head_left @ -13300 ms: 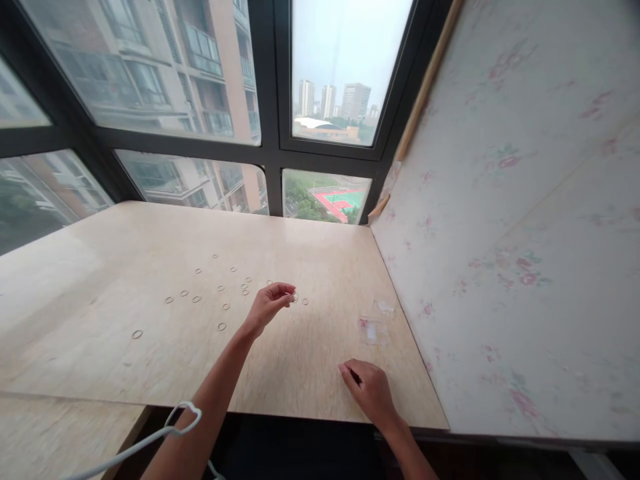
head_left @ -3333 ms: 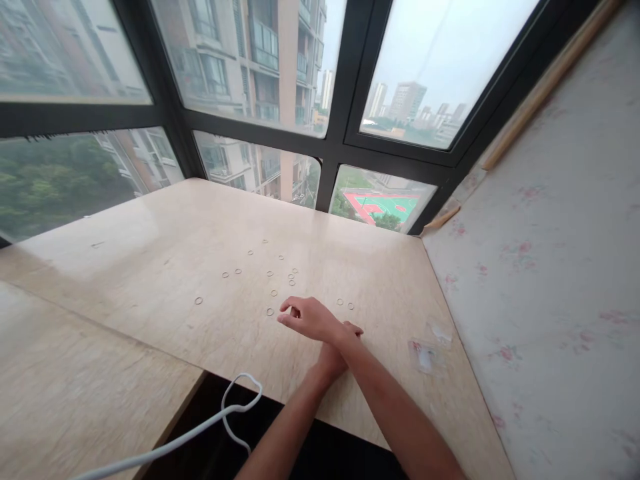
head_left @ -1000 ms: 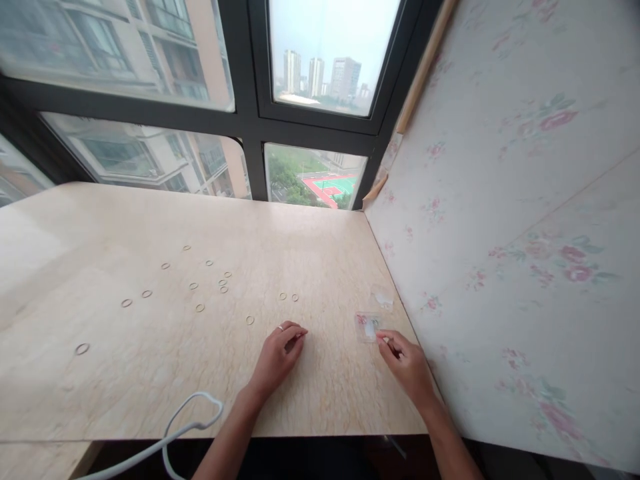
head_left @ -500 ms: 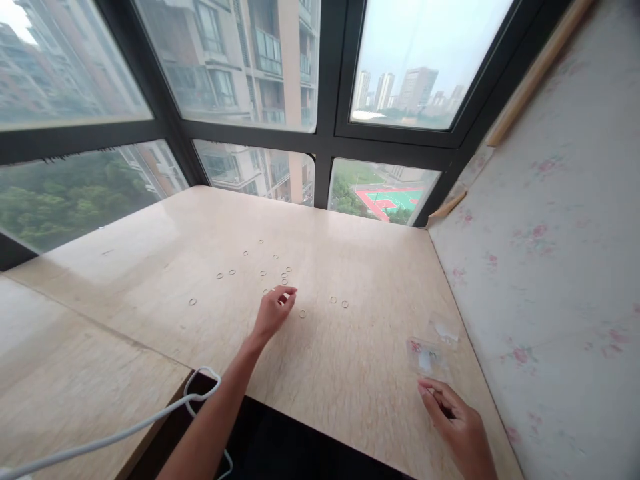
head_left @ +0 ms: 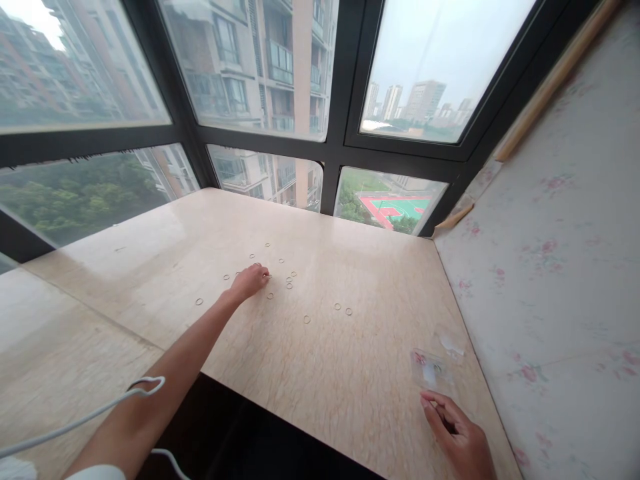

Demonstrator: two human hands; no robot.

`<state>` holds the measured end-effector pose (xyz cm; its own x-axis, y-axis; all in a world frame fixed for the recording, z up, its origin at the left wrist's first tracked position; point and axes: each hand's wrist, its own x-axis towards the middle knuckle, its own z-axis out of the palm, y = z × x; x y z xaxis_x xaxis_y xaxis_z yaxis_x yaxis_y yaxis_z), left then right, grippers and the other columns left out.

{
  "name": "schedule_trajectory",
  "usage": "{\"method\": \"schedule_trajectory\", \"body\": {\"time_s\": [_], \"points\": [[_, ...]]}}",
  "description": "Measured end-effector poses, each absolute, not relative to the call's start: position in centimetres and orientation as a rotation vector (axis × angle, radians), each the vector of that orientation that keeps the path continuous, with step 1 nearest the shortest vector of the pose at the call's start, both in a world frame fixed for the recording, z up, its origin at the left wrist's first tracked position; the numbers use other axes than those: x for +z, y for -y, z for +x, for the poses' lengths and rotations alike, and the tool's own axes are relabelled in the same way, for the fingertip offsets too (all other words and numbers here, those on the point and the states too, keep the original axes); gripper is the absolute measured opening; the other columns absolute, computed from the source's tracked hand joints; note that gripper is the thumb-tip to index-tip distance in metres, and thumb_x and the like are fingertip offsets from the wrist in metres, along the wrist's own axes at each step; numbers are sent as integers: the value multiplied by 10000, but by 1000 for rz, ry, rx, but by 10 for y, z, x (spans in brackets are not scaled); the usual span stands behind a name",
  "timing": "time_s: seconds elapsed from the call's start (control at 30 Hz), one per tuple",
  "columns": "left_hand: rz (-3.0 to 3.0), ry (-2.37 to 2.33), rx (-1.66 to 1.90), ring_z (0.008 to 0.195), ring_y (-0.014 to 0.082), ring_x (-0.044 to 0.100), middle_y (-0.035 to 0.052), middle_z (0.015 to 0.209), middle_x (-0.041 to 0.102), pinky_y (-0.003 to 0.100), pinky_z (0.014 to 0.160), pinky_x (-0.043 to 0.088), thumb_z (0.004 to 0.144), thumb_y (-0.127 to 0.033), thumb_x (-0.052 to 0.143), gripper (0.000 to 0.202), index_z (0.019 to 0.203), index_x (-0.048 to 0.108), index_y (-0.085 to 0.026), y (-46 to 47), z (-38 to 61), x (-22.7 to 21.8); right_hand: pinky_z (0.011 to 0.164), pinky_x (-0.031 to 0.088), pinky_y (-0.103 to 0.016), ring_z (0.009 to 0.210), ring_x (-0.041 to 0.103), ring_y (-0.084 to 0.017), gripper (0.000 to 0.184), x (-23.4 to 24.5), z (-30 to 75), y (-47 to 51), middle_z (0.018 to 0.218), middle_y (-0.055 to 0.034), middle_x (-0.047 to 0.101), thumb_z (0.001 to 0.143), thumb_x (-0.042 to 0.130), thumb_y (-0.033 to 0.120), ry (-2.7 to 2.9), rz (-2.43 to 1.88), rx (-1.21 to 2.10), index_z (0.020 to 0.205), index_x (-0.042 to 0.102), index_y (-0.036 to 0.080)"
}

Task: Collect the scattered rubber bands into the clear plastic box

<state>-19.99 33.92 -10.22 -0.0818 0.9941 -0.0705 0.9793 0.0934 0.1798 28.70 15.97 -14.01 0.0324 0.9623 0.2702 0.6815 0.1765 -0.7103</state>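
Note:
Thin metal rings lie scattered over the pale marble-patterned surface, among them one ring (head_left: 307, 319) nearer the front and a pair to its right. My left hand (head_left: 251, 281) reaches into the group with its fingertips closed at a small ring (head_left: 269, 276), which shows only in part. Another ring (head_left: 270, 296) lies just below those fingers. At the lower right, my right hand (head_left: 457, 430) has thumb and index finger pressed together; whatever is between them is too small to make out. Just beyond it lies a clear plastic bag (head_left: 426, 368) with red print.
A second clear plastic piece (head_left: 451, 342) lies by the floral wallpapered wall (head_left: 540, 320). A white cable (head_left: 75, 420) crosses my left forearm. Dark window frames (head_left: 270, 147) bound the surface at the back, and its front edge drops to a dark gap (head_left: 280, 433).
My left hand has moved left and slightly away from me to another ring, uncovering one it hid before. My right hand keeps its pinch near the bag. The view has shifted slightly.

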Motion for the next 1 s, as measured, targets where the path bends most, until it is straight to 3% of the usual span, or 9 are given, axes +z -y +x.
{"method": "schedule_trajectory", "body": {"time_s": [0.43, 0.63, 0.8, 1.0], "points": [[1919, -1979, -26, 663, 168, 565, 47, 737, 649, 245, 546, 348, 604, -243, 561, 73, 618, 557, -171, -355, -209, -92, 481, 466, -162, 478, 574, -123, 335, -146, 289, -159, 558, -5, 605, 801, 569, 484, 1681, -1580, 501, 825, 702, 177], [1767, -1822, 199, 585, 131, 564, 19, 621, 611, 213, 512, 366, 649, -260, 553, 109, 656, 567, -152, -345, -181, -80, 420, 398, -179, 421, 470, -110, 358, -145, 287, -157, 491, 21, 482, 826, 541, 485, 1665, -1573, 536, 835, 696, 163], [1601, -1523, 584, 529, 95, 515, 5, 585, 576, 191, 468, 350, 700, -346, 630, 213, 739, 599, -139, -346, -128, -66, 460, 404, -190, 463, 488, -116, 351, -140, 284, -157, 526, 13, 499, 861, 509, 461, 1663, -1566, 578, 850, 683, 157], [1642, -1241, 679, 557, 98, 579, 32, 698, 653, 200, 511, 434, 690, -350, 709, 278, 829, 606, -133, -343, -34, -57, 485, 392, -199, 482, 476, -115, 324, -139, 284, -157, 528, 22, 479, 887, 485, 428, 1666, -1570, 604, 875, 673, 164]]}}
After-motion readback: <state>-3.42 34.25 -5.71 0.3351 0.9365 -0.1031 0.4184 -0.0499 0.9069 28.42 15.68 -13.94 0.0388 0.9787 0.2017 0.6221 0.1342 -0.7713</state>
